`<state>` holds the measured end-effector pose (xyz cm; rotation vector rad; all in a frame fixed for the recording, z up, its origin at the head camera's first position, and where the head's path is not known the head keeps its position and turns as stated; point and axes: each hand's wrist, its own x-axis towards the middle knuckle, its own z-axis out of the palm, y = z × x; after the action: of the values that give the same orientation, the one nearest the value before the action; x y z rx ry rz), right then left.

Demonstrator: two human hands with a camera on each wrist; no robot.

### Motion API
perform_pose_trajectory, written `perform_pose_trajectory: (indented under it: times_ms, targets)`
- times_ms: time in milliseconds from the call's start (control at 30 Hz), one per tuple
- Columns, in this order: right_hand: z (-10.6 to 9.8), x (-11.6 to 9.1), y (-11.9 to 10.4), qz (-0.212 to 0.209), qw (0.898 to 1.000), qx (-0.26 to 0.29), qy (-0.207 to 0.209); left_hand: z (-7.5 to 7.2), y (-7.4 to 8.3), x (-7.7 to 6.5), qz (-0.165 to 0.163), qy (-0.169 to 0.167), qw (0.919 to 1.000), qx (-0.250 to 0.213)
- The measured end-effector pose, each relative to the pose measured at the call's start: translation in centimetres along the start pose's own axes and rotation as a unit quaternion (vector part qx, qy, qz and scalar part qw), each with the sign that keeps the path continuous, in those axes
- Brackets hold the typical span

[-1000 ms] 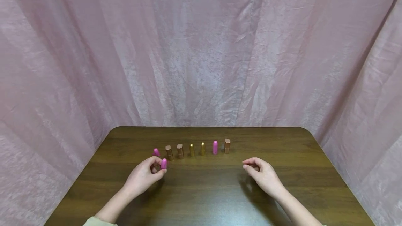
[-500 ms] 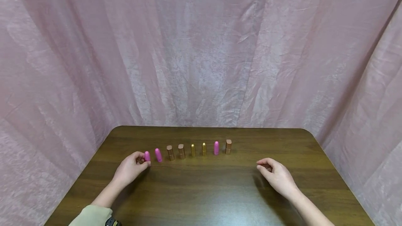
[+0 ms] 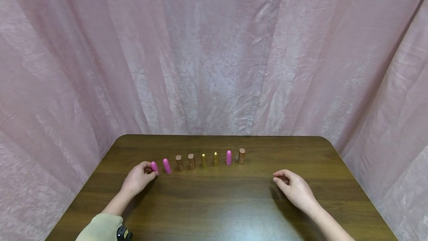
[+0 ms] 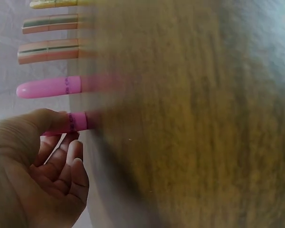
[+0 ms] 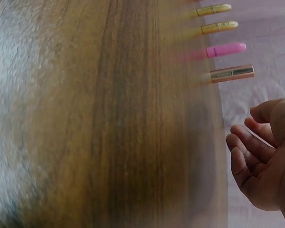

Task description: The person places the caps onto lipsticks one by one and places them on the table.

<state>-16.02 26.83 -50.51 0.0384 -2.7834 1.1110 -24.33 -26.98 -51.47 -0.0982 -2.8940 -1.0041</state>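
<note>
My left hand [image 3: 136, 179] pinches a pink, round-topped lipstick [image 4: 78, 121] between thumb and fingers, at the left end of a row. The lipstick stands upright, its base at the tabletop in the left wrist view. Beside it is a second pink lipstick [image 3: 167, 166]. Rightward follow two square rose-gold lipsticks [image 3: 191, 161], two slim gold lipsticks [image 3: 204, 160], another pink lipstick [image 3: 229, 157] and a rose-gold lipstick [image 3: 242, 156] at the far end. My right hand [image 3: 297, 190] hovers over the table's right side, fingers loosely bent and holding nothing.
The dark wooden table [image 3: 214, 203] has rounded back corners. Pink drapes [image 3: 214, 55] hang behind it and along both sides. A black wristband [image 3: 124, 233] shows at the left sleeve [image 3: 101, 228].
My left hand has carried the pink lipstick left, from in front of the row to its left end, and set it down there. My right hand has drifted right.
</note>
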Motion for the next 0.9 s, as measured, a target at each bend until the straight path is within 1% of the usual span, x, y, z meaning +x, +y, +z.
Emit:
perform_pose_trajectory:
  times_ms: [167, 233, 300, 367, 467, 533, 600, 633, 700, 767, 833, 900]
  targets:
    - [0.1, 0.0, 0.0, 0.003, 1.0, 0.001, -0.004, 0.3, -0.5, 0.1, 0.002, -0.003, 0.9999, -0.014]
    - [0.1, 0.0, 0.1, 0.0, 1.0, 0.001, -0.005, 0.0, -0.6, -0.1, 0.003, -0.005, 0.9998, -0.018]
    - [0.0, 0.0, 0.1, -0.003, 1.0, -0.001, -0.001, -0.4, -0.6, -0.4, 0.001, -0.002, 0.9999, -0.012]
    - [-0.1, -0.1, 0.2, -0.007, 1.0, -0.009, 0.004, -1.0, -0.5, -0.8, 0.0, 0.007, 1.0, 0.004]
    - [-0.5, -0.3, 0.4, -0.021, 0.999, -0.034, 0.014, -1.8, 0.3, -1.9, 0.018, 0.045, 0.9981, 0.038]
    - [-0.9, -0.4, 0.6, -0.037, 0.998, -0.056, 0.021, -1.9, 1.6, -2.7, 0.05, 0.073, 0.9943, 0.059]
    - [-1.2, -0.6, 0.7, -0.06, 0.994, -0.083, 0.031, -1.6, 3.2, -3.7, 0.097, 0.093, 0.9873, 0.084]
    - [-1.3, -0.7, 0.8, -0.071, 0.992, -0.096, 0.036, -1.3, 4.1, -4.1, 0.122, 0.096, 0.9832, 0.096]
    - [-1.4, -0.9, 0.9, -0.092, 0.987, -0.119, 0.046, -0.5, 5.8, -5.0, 0.168, 0.096, 0.9738, 0.121]
    - [-1.4, -1.1, 0.9, -0.107, 0.983, -0.143, 0.051, 0.4, 7.1, -5.8, 0.197, 0.083, 0.9665, 0.142]
    - [-1.2, -1.3, 0.8, -0.115, 0.979, -0.164, 0.048, 1.3, 7.9, -6.4, 0.213, 0.067, 0.9614, 0.161]
    - [-1.0, -1.5, 0.7, -0.122, 0.974, -0.186, 0.043, 2.3, 8.3, -6.9, 0.224, 0.054, 0.9567, 0.177]
